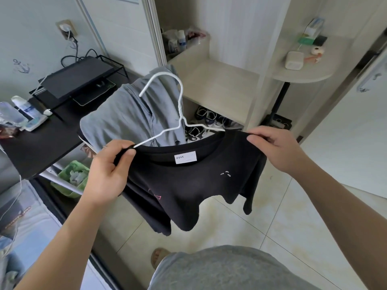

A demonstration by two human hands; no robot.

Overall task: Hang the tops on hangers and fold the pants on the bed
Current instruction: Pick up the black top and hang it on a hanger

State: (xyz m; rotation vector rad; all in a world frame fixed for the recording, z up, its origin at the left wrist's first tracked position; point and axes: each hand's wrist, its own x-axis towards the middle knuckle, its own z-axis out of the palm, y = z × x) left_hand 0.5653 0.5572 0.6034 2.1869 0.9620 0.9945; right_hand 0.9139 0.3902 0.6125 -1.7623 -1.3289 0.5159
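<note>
Both hands pinch the black top [188, 185] at its shoulders: left hand [106, 170] beside the white hanger [180, 114], whose arm enters the collar; right hand [276, 147] opposite.

Both arms of the white hanger [180, 105] vanish inside the black top [188, 185], so its lower bar cannot be seen. The fingers [125, 153] of the left hand [109, 172] cover the top's shoulder seam. On the label [185, 157], the print below the large letters is too small to read. The bed [25, 222] at lower left is cut by the frame edge. The bottles [181, 41] at upper centre are too blurred to identify.
</note>
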